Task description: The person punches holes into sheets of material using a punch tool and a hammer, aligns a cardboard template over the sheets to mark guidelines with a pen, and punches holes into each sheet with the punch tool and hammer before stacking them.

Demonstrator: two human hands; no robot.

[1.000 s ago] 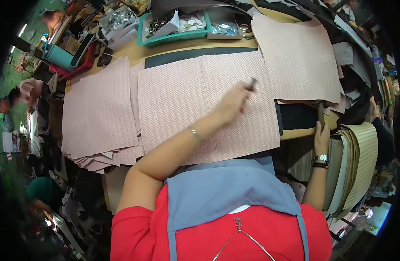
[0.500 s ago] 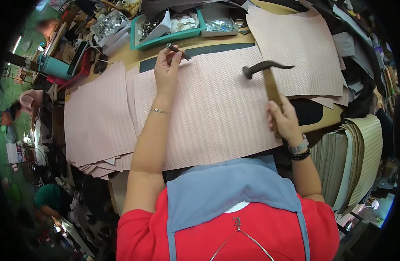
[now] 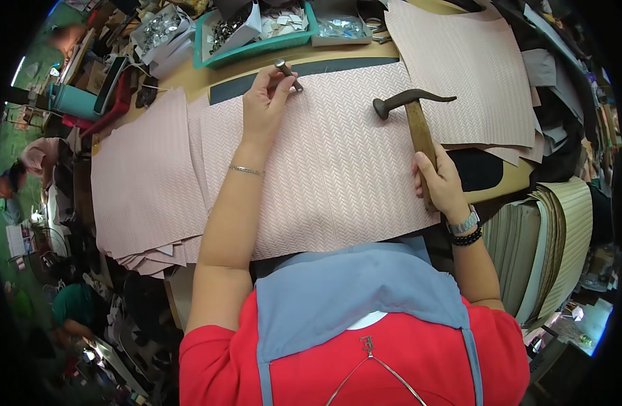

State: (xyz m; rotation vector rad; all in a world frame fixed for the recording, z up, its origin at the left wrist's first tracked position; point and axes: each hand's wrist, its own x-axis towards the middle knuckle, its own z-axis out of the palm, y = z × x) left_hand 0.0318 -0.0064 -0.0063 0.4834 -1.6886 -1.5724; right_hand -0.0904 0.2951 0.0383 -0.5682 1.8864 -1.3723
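A short metal punch (image 3: 288, 76) is held between the fingers of my left hand (image 3: 265, 105), its lower tip at the top edge of the pale pink herringbone sheet (image 3: 338, 155). My right hand (image 3: 443, 181) grips the wooden handle of a hammer (image 3: 419, 125). The dark curved head of the hammer is above the sheet's right part, apart from the punch. A dark board (image 3: 243, 88) shows beneath the sheet along its far edge.
Pink sheets (image 3: 145, 176) are stacked at left, and more (image 3: 466, 81) lie at right. Beyond are a teal tray (image 3: 256, 50) of small parts and a white box (image 3: 341, 39). Folded sheets (image 3: 561, 237) hang at lower right. Other people are at far left.
My left hand has swung from the sheet's right side to its top edge with the punch. My right hand has brought the hammer in from the right edge, over the sheet.
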